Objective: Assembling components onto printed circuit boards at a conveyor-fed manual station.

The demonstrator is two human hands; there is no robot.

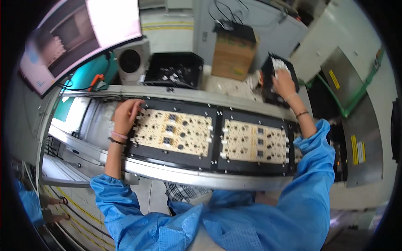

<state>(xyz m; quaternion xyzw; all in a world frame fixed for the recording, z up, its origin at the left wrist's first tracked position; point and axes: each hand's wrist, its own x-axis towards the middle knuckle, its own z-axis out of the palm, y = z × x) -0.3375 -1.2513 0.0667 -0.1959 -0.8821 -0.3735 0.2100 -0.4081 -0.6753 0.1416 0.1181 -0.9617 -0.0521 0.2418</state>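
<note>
My left hand (127, 113), its fingers bent and drawn together, is at the upper left corner of a cream circuit board (194, 140); what its fingertips hold, if anything, is too small to make out. This board lies in a black carrier (167, 157), with small white clips (210, 128) along its side edges. To its right, a second cream circuit board (243, 144) lies in another black carrier (251, 168). My right hand (284, 83) reaches into a black bin (270, 94) of small white parts (279, 64), fingers curled down among them, their tips partly hidden.
A metal rail (209, 180) runs along the near side of the carriers. Behind them stand a black tray (173, 69) with scattered small pieces and a cardboard box (233, 54). A monitor (113, 21) rises at the far left; a grey machine panel (364, 138) stands right.
</note>
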